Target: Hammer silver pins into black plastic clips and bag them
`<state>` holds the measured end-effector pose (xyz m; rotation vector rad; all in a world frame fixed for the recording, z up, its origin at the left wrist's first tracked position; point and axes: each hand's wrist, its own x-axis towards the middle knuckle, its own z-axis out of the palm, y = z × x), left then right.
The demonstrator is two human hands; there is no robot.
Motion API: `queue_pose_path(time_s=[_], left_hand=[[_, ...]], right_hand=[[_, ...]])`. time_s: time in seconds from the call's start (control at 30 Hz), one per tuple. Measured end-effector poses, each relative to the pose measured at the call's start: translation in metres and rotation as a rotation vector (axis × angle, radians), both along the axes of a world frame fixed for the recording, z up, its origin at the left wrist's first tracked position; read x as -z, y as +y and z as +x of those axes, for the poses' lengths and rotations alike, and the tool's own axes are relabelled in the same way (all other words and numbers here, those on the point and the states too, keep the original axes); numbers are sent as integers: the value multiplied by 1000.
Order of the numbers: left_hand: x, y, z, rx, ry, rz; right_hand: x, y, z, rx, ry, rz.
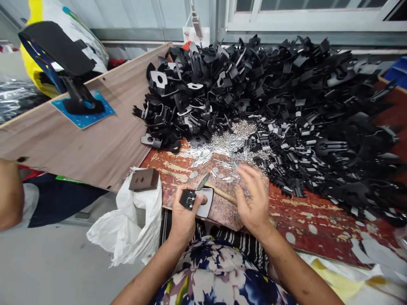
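My left hand [185, 212] is closed around a black plastic hinged part [188, 199] with a pale grey plate [206, 207] that has a round hole. Beside it lies a hammer [224, 195], its wooden handle running toward my right hand and its dark head just above the plate. My right hand [254, 197] hovers over the handle, thumb and fingers apart, with the fingertips close to scattered metal pins [227, 165]. I see nothing between those fingers. Beneath both hands is a worn, speckled board [222, 214].
A large heap of black plastic parts [241, 76] covers the back and right of the red worktop [305, 222]. Small silver pieces [243, 129] lie at its front edge. On the left are a brown block [144, 180] on white cloth [124, 220], an assembled stand [79, 97] and another person's arm [11, 195].
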<state>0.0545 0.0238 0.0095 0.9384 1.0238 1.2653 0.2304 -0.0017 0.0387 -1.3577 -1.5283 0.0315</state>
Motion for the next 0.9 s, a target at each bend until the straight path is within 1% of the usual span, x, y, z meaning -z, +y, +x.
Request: queue_pose_path(time_s=[0.1,0.13,0.23,0.33,0.4,0.53,0.6,0.7,0.8,0.9], left_hand=[[-3,-1,4,15,-93,-42],[-4,-1,5,17,-100,-39],[-3,-2,5,52,-90,-51],[-3,-1,2,107,-81,-99],[-4,1,0,124,-76,-89],[-3,3,1,80,16,65],[-1,3,4,54,43,100],[-1,1,8,-29,134,179],[-2,1,10,-119,255,270],[0,2,11,-137,232,245]], right_hand=[[8,-1,-2,-109,-160,-47],[12,-2,-4,-111,-199,-37],[19,-4,-9,-54,-312,47],[19,-4,-11,-37,-403,97],[17,-2,-13,-49,-354,67],[15,1,-19,-93,-71,-95],[14,1,-23,-118,17,-153],[12,-3,-28,-130,45,-188],[8,-9,-31,-150,27,-178],[7,-9,-31,-171,71,-208]])
